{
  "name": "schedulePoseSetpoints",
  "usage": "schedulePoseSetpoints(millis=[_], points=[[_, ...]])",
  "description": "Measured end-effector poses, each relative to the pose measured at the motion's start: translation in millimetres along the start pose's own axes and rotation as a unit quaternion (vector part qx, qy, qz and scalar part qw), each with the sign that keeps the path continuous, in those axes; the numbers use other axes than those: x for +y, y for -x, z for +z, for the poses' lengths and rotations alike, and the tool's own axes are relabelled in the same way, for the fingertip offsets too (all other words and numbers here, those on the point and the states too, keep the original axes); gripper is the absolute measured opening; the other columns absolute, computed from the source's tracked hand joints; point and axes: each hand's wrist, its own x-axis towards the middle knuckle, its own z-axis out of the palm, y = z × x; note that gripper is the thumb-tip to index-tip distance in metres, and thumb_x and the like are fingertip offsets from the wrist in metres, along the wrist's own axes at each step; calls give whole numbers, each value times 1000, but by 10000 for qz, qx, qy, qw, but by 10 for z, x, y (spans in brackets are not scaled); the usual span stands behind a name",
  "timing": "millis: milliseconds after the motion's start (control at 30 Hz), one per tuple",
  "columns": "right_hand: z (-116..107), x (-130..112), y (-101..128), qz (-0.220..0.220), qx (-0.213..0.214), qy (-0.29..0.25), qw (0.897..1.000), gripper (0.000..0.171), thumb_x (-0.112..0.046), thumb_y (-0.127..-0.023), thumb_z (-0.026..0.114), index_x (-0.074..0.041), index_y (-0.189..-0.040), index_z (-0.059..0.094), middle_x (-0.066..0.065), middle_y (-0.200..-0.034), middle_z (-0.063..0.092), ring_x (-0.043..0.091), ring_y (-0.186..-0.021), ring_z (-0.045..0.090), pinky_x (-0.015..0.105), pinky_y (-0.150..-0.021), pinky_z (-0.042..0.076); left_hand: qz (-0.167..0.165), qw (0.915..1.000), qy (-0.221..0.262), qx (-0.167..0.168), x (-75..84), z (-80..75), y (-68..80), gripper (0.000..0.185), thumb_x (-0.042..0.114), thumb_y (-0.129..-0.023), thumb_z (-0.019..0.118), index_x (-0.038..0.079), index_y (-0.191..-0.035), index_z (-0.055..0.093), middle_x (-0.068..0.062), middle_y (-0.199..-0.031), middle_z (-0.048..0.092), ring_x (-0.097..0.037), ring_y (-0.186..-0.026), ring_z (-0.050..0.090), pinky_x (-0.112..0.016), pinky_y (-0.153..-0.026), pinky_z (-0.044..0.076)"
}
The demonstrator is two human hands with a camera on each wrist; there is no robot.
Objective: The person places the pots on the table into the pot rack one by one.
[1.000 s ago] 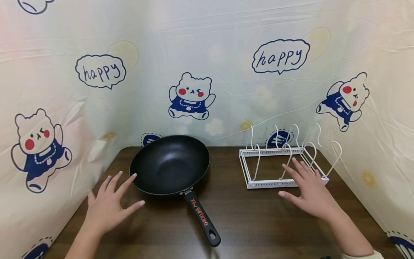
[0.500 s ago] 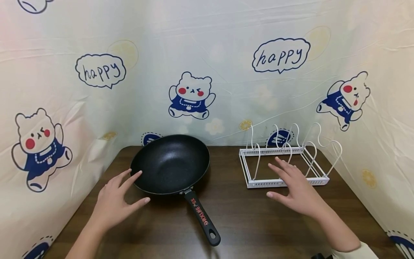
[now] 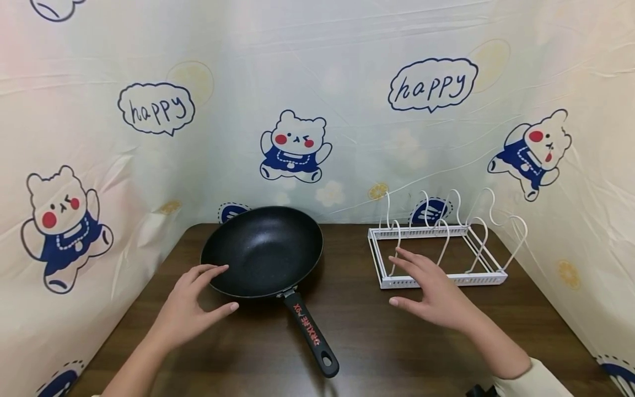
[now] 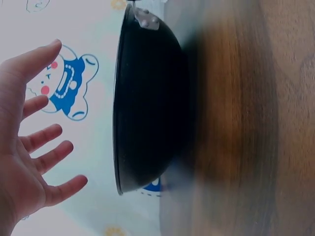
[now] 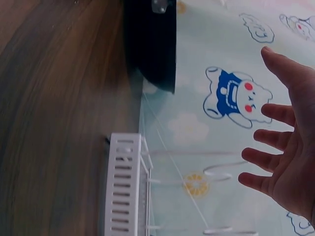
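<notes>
A black non-stick wok (image 3: 262, 251) sits on the dark wooden table (image 3: 362, 336), its black handle (image 3: 310, 333) with red lettering pointing toward me. My left hand (image 3: 190, 303) hovers open beside the wok's near left rim, fingers spread, holding nothing; in the left wrist view the wok (image 4: 147, 98) lies just beyond the left hand (image 4: 29, 147). My right hand (image 3: 429, 289) hovers open in front of a white wire rack (image 3: 436, 248), over its near left corner. The right wrist view shows the rack (image 5: 125, 184), the wok (image 5: 152, 42) and the spread right hand (image 5: 283, 157).
A curtain printed with cartoon bears and "happy" bubbles (image 3: 297, 110) encloses the table at the back and on both sides. The rack's upright wire loops (image 3: 446, 212) stand near the back right corner. Bare table surface lies between wok and rack.
Both hands have moved inward. The left hand slid right toward the wok's rim; the right hand shifted left, from over the rack's right side to its near left corner. Wok and rack stayed put.
</notes>
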Motion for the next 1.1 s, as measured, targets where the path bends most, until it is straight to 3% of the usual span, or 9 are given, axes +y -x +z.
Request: schedulePoseSetpoints(millis=[400, 600, 933, 1100], points=[[171, -182, -161, 168, -594, -647, 9960, 70, -39, -83, 77, -13, -142, 50, 11, -149, 41, 33, -135, 39, 55, -104, 37, -51, 9987, 366, -355, 210, 49, 11, 60, 38, -76, 84, 22, -129, 62, 6, -125, 56, -19, -110, 55, -45, -84, 51], [286, -251, -213, 201, -842, -785, 9931, 68, -42, -85, 74, -13, -142, 51, 7, -150, 41, 30, -136, 39, 53, -105, 37, -108, 9944, 833, -641, 282, 142, 35, 56, 38, -77, 83, 23, -127, 63, 8, -123, 59, -15, -103, 58, -38, -80, 54], [456, -344, -251, 117, -703, -1150, 9908, 56, -36, -86, 75, -12, -134, 57, 9, -142, 51, 30, -129, 48, 51, -102, 41, -326, 9789, 1675, -1127, 363, 330, 66, 53, 36, -78, 82, 17, -125, 65, 6, -118, 64, -20, -101, 64, -38, -80, 55], [537, -361, -250, 23, -764, -1405, 9871, 53, -36, -87, 74, -14, -133, 58, 6, -140, 52, 27, -127, 51, 49, -101, 43, -479, 9615, 2222, -1542, 374, 439, 93, 55, 34, -82, 80, 12, -129, 62, -1, -118, 64, -27, -103, 64, -40, -82, 55]])
